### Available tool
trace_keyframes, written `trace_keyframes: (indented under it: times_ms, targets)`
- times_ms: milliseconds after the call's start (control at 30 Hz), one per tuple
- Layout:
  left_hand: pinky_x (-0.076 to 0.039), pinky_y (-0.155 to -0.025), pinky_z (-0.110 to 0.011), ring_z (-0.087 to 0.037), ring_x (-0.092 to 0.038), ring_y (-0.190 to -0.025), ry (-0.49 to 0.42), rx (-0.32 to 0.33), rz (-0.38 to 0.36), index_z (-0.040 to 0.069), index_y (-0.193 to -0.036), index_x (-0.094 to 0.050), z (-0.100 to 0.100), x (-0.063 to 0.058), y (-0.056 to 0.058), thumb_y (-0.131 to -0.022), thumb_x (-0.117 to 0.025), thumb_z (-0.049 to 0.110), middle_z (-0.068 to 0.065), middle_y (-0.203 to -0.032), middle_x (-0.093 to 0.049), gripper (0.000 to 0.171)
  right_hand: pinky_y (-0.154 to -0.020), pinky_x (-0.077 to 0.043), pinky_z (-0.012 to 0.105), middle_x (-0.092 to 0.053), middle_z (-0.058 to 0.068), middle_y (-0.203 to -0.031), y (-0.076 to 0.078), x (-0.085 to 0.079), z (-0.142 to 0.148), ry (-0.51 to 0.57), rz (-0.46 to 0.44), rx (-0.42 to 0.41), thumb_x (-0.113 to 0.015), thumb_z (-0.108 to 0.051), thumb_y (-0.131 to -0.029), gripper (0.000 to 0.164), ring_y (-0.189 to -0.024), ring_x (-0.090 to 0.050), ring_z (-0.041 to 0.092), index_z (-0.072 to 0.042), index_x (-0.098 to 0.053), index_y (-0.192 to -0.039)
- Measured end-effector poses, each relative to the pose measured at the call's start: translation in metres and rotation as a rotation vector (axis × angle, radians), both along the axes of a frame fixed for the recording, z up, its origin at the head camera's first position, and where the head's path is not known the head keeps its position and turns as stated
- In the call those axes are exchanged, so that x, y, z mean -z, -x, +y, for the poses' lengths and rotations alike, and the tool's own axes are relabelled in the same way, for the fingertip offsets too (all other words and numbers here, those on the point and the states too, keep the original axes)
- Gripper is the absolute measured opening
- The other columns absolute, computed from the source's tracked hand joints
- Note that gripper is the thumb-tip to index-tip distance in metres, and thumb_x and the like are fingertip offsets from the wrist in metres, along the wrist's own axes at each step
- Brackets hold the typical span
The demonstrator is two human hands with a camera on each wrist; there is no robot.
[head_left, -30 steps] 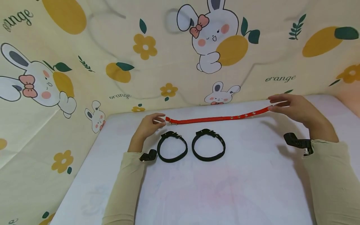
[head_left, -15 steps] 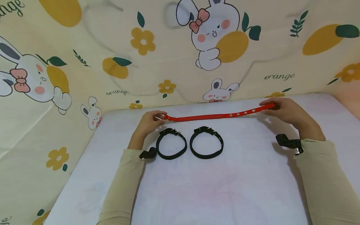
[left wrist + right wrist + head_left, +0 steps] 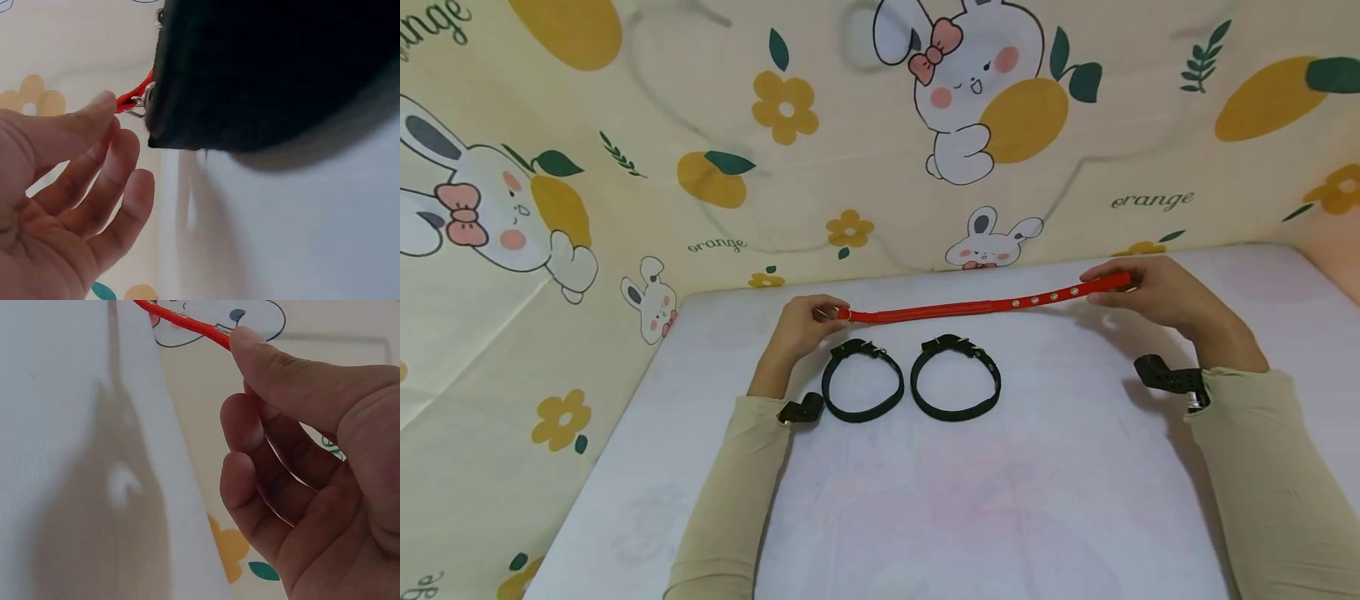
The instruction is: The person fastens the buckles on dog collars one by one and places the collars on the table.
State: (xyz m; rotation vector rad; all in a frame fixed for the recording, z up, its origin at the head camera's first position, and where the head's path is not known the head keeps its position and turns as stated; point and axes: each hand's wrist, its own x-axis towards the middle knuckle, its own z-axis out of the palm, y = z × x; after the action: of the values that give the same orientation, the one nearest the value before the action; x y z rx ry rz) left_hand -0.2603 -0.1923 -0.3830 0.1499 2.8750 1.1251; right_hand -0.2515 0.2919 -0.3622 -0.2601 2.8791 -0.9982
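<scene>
A red collar (image 3: pixel 936 311) with a buckle at one end and metal eyelets towards the other stretches between both hands near the table's back. My left hand (image 3: pixel 803 327) pinches its buckle end; in the left wrist view the thumb and a finger meet on the red strap (image 3: pixel 127 100) beside a metal ring. My right hand (image 3: pixel 1176 304) pinches the eyelet end between thumb and fingers, and the right wrist view shows the red strap (image 3: pixel 187 322) running from under the thumb. Two black collars, one at left (image 3: pixel 862 415) and one at right (image 3: pixel 955 414), lie buckled into loops below the red one.
The white table (image 3: pixel 985 508) carries these collars. Behind it and along its left side hangs a cream cloth (image 3: pixel 895 167) printed with rabbits and oranges. A black wrist camera (image 3: pixel 801 408) on the left arm sits close beside the left black collar.
My right hand has moved left and taken a pinch farther in, so the red strap's tip shows over the fingers. The left hand has closed on the buckle end. The black collars stay put.
</scene>
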Motion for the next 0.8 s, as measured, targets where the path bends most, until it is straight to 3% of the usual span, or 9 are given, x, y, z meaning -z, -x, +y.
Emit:
trace_keyframes:
  times_ms: [167, 300, 433, 667, 800]
  targets:
    - [-0.054, -0.079, -0.033, -0.028, -0.067, -0.100, -0.054, 0.004, 0.054, 0.013, -0.115, -0.074, -0.001, -0.002, -0.001, -0.089, -0.076, 0.014, -0.012, -0.105, -0.073, 0.026, -0.073, -0.042, 0.028, -0.057, 0.008, -0.112, -0.001, -0.004, -0.002, 0.012, 0.024, 0.017, -0.074, -0.040, -0.089, 0.046, -0.099, -0.047, 0.022, -0.014, -0.068, -0.126]
    - [-0.052, -0.075, -0.028, -0.027, -0.068, -0.101, -0.099, 0.016, 0.092, 0.011, -0.114, -0.074, 0.000, -0.006, -0.003, -0.089, -0.075, 0.013, -0.011, -0.108, -0.074, 0.026, -0.074, -0.043, 0.022, -0.066, -0.012, -0.099, -0.005, -0.012, -0.001, 0.062, 0.063, 0.045, -0.074, -0.043, -0.088, 0.047, -0.093, -0.054, 0.011, -0.014, -0.069, -0.125]
    - [-0.054, -0.076, -0.026, -0.027, -0.069, -0.099, -0.180, 0.031, 0.114, 0.009, -0.115, -0.073, 0.002, -0.013, -0.004, -0.089, -0.074, 0.010, -0.013, -0.110, -0.073, 0.026, -0.071, -0.043, 0.019, -0.065, -0.030, -0.087, -0.012, -0.024, -0.002, 0.112, 0.107, 0.072, -0.074, -0.041, -0.089, 0.045, -0.085, -0.056, 0.004, -0.013, -0.069, -0.124]
    - [-0.055, -0.088, -0.029, -0.022, -0.065, -0.106, -0.353, 0.026, 0.117, 0.011, -0.118, -0.070, 0.009, -0.034, -0.016, -0.091, -0.072, 0.012, -0.011, -0.115, -0.069, 0.028, -0.072, -0.044, 0.017, -0.067, -0.026, -0.089, -0.022, -0.045, -0.015, 0.184, 0.160, 0.065, -0.074, -0.038, -0.090, 0.039, -0.083, -0.061, 0.005, -0.015, -0.070, -0.122]
    - [-0.052, -0.089, -0.029, -0.019, -0.062, -0.109, -0.440, 0.073, 0.158, 0.009, -0.119, -0.070, 0.013, -0.048, -0.024, -0.091, -0.072, 0.011, -0.013, -0.116, -0.069, 0.028, -0.074, -0.046, 0.009, -0.067, -0.025, -0.094, -0.029, -0.057, -0.028, 0.211, 0.202, 0.020, -0.073, -0.032, -0.091, 0.034, -0.084, -0.063, 0.001, -0.012, -0.071, -0.118]
